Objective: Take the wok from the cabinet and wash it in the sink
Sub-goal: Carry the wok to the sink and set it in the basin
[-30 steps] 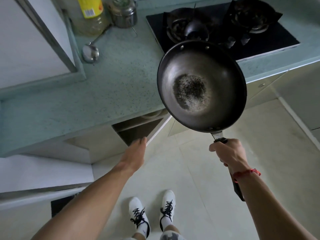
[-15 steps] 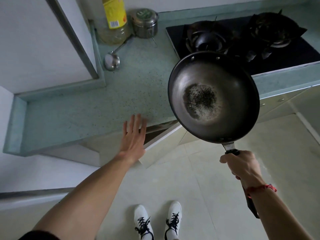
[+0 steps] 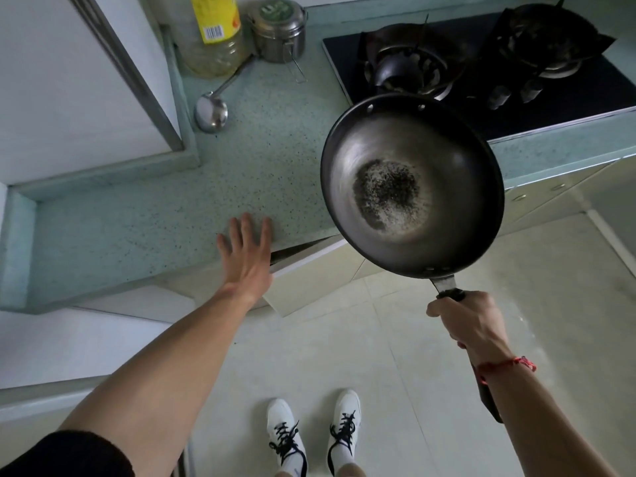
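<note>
One wok (image 3: 409, 187) held in air, bowl up, over countertop (image 3: 137, 208) edge, just before stove (image 3: 481, 80). Long axis run from handle (image 3: 451, 293) near body to bowl, pointed away toward stove. Handle wrapped by right hand (image 3: 468, 325), fingers curled tight; bowl carried beyond knuckles. Left hand (image 3: 247, 256) spread, fingers straight, nothing held, at countertop edge.

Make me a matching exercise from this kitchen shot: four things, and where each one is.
1. wok
2. ladle
3. left hand
4. steel tin

A. upright beside the oil bottle
B. spread open at the counter's front edge
C. gripped by its handle in the right hand
D. lying on the counter

Pairs: 1-C, 2-D, 3-B, 4-A
</note>
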`<state>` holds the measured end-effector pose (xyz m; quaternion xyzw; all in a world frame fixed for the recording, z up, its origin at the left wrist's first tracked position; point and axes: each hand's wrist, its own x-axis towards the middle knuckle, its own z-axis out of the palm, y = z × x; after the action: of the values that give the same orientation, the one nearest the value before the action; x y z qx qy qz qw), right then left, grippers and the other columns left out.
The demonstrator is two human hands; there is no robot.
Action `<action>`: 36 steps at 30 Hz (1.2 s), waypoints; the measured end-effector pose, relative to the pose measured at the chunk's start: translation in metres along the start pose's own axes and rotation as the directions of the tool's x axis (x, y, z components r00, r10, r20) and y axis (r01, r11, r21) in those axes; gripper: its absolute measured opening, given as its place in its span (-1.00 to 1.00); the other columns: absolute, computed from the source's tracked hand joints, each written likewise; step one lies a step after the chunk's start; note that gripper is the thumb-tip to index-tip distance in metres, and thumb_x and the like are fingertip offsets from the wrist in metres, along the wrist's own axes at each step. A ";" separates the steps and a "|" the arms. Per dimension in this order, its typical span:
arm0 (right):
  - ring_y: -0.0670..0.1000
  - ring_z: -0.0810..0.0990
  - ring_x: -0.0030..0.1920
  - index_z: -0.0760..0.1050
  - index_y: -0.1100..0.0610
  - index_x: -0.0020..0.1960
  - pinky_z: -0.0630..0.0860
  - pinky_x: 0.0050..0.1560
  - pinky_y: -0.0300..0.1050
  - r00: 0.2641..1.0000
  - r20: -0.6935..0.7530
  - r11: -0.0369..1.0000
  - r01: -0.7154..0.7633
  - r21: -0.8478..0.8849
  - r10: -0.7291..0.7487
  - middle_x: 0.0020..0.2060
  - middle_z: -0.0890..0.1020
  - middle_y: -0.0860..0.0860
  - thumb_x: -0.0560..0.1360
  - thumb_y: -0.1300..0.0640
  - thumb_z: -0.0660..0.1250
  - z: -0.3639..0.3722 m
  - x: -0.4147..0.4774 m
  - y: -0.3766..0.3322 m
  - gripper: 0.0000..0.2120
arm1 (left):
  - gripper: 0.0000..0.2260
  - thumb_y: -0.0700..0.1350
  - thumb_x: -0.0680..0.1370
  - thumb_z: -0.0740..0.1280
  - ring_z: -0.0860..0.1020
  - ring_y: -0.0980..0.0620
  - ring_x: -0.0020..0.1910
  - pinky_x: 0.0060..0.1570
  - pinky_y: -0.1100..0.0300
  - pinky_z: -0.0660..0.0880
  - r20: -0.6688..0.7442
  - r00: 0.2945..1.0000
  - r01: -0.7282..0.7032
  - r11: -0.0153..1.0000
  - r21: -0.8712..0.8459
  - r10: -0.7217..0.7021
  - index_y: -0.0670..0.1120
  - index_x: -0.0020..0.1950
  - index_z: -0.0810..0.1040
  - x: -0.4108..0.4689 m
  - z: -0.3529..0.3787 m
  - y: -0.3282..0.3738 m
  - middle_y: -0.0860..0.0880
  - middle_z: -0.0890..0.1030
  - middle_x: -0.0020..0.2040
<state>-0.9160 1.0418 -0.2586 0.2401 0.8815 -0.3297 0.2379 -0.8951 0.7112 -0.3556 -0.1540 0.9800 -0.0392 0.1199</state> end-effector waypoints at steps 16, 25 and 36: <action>0.09 0.40 -0.46 0.52 0.21 -0.32 0.33 -0.39 -0.14 1.000 0.010 1.000 0.023 0.002 -0.023 -0.51 0.44 0.04 0.28 0.18 0.43 0.004 0.010 -0.005 -0.88 | -0.27 -0.28 0.40 0.37 0.28 -0.25 0.26 0.12 -0.22 0.40 -0.012 1.000 0.021 0.992 0.127 -0.020 -0.11 0.51 0.11 0.010 -0.006 0.000 -0.24 0.26 0.32; 0.08 0.39 -0.46 0.44 0.16 -0.39 0.32 -0.39 -0.13 0.999 0.032 0.999 0.041 -0.034 -0.040 -0.53 0.41 0.02 0.24 0.16 0.42 0.004 0.014 -0.002 -0.83 | -0.29 -0.29 0.38 0.38 0.31 -0.24 0.23 0.06 -0.17 0.40 -0.034 0.998 0.064 0.985 0.163 -0.059 -0.09 0.49 0.19 0.007 -0.012 0.005 -0.22 0.31 0.29; 0.08 0.41 -0.47 0.47 0.16 -0.37 0.31 -0.41 -0.18 0.998 0.042 0.995 0.056 -0.080 -0.053 -0.51 0.44 0.02 0.27 0.15 0.42 -0.028 0.003 0.008 -0.85 | -0.53 -0.10 0.56 0.38 0.38 -0.21 0.31 0.20 -0.10 0.44 -0.015 0.999 0.050 0.998 -0.042 -0.051 -0.17 0.42 0.33 0.017 -0.057 0.003 -0.21 0.38 0.35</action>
<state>-0.9213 1.0679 -0.2452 0.1995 0.8954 -0.3049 0.2560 -0.9260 0.7112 -0.3050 -0.1809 0.9773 -0.0230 0.1080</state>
